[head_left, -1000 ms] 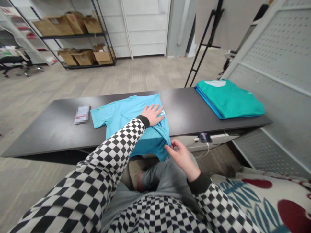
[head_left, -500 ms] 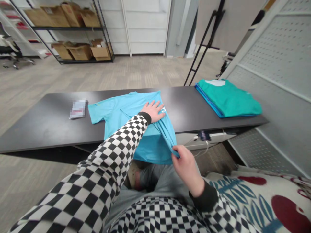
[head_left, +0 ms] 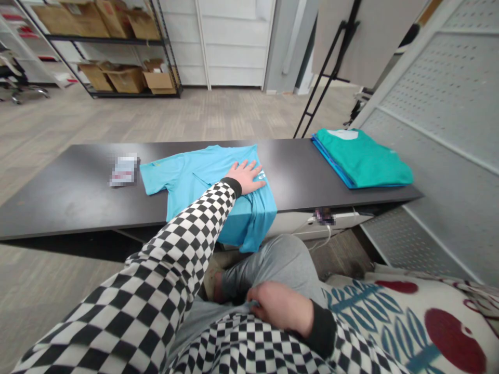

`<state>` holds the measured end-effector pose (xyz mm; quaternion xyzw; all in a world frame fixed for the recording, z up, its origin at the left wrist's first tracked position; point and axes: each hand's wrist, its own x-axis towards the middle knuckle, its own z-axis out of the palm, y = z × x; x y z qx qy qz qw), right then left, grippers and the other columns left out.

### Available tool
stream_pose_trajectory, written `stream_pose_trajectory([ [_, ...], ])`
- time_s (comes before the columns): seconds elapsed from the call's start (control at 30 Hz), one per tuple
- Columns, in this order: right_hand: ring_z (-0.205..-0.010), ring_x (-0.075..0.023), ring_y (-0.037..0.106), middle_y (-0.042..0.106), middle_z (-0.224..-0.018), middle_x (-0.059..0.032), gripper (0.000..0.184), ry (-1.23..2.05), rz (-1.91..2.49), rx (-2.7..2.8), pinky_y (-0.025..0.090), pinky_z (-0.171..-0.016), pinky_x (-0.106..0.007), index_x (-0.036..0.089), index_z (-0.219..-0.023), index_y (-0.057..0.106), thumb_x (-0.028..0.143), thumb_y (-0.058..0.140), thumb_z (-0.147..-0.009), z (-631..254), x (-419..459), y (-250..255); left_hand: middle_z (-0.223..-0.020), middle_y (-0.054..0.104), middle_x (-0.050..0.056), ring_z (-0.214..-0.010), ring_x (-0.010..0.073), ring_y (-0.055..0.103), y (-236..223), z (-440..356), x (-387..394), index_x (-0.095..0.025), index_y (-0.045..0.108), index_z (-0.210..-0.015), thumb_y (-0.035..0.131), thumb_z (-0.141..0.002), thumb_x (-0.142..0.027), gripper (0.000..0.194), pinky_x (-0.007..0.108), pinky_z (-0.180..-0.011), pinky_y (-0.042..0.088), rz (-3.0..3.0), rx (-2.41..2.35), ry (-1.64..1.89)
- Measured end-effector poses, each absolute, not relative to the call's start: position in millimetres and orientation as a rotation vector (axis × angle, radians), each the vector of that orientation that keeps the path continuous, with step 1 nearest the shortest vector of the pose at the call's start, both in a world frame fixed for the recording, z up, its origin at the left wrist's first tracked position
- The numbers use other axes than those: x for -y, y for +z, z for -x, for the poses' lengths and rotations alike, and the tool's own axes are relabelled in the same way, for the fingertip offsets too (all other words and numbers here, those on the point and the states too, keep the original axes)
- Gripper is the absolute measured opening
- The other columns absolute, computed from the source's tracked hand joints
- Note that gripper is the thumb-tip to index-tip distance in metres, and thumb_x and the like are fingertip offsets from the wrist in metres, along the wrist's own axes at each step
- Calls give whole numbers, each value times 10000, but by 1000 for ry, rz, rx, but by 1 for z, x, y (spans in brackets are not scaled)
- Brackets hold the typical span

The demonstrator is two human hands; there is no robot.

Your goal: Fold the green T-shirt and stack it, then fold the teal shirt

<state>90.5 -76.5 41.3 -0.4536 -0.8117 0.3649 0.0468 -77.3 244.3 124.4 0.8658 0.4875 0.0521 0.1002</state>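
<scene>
A light blue T-shirt (head_left: 195, 182) lies partly folded over on the dark table, and its lower part hangs over the near edge in loose folds. My left hand (head_left: 247, 177) presses flat on the shirt with fingers spread, beside a small white print. Down at my lap, away from the shirt, is my right hand (head_left: 283, 306). Its fingers are curled together against the grey trousers (head_left: 286, 259) near my checkered top. What they pinch, if anything, is hard to make out.
A folded stack of clothes with a green shirt (head_left: 366, 158) on top sits at the table's (head_left: 296, 176) right end. A blurred small packet (head_left: 125, 170) lies left of the T-shirt. A perforated panel (head_left: 448, 114) stands at the right, and a patterned cushion (head_left: 413, 322) is beside me.
My right hand has let go of the T-shirt's near side edge and dropped back to my lap. The released cloth now hangs down over the table edge. My left hand stays put.
</scene>
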Motion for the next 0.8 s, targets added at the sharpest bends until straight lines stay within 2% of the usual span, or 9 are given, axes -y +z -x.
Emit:
stream_pose_trajectory([
  [0.07,-720,-206,727,805,-829,-18,106,1054,1341,2427,462,-644,-286,282,-966,824,216,742,-954,-95,60,62,-1865,405,81,-1750,367,310,126,80,-241,-240,450,-1789,459,-1113,-610,770,651,-1440,139,-2528,-1414,275],
  [0.1,-753,-215,738,812,-858,-32,145,997,1325,2383,488,-674,-297,276,-990,817,231,681,-1012,-97,50,73,-1810,502,82,-1718,340,384,128,82,-239,-228,519,-1744,465,-1116,-522,695,635,-1447,133,-2516,-1408,350],
  [0.17,-854,-238,766,832,-952,-57,215,836,1340,2221,552,-779,-331,273,-1050,806,265,594,-1084,-101,25,96,-1640,688,80,-1606,290,545,134,87,-234,-217,683,-1589,465,-1096,-356,557,603,-1461,98,-2525,-1411,508],
  [0.23,-956,-260,785,847,-1066,-82,249,661,1338,2069,590,-898,-375,269,-1136,801,297,554,-1114,-106,-6,115,-1479,786,78,-1479,276,653,144,92,-229,-217,794,-1413,484,-1051,-257,478,585,-1465,103,-2583,-1388,635],
  [0.37,-1171,-300,775,831,-1263,-149,345,326,1329,1932,573,-1102,-441,206,-1271,797,229,502,-1094,-110,-83,138,-1377,817,87,-1347,285,722,161,105,-214,-214,843,-1304,566,-929,-154,470,491,-1364,408,-2731,-1015,565],
  [0.43,-1272,-310,744,806,-1343,-183,429,236,1361,1968,545,-1172,-450,154,-1339,786,156,457,-1064,-108,-124,140,-1391,807,95,-1347,290,721,163,112,-205,-221,857,-1285,602,-883,-129,484,440,-1289,496,-2787,-782,394],
  [0.57,-1449,-317,663,721,-1551,-207,512,198,1505,2168,477,-1273,-475,103,-1482,728,123,429,-1066,-98,-179,129,-1404,794,111,-1313,293,736,155,123,-193,-245,868,-1274,623,-954,-175,409,428,-1228,541,-2827,-708,210],
  [0.7,-1615,-377,522,584,-1736,-162,509,160,1596,2294,378,-1346,-611,176,-1578,691,262,426,-1152,-92,-188,118,-1287,818,116,-1208,278,764,148,136,-191,-243,870,-1210,580,-1077,-265,319,419,-1158,562,-2856,-751,239],
  [0.8,-1653,-369,482,537,-1781,-123,532,172,1632,2304,356,-1364,-617,214,-1637,651,289,424,-1162,-91,-185,118,-1255,824,112,-1181,267,764,150,146,-189,-249,865,-1182,543,-1116,-288,331,406,-1129,556,-2855,-743,261],
])
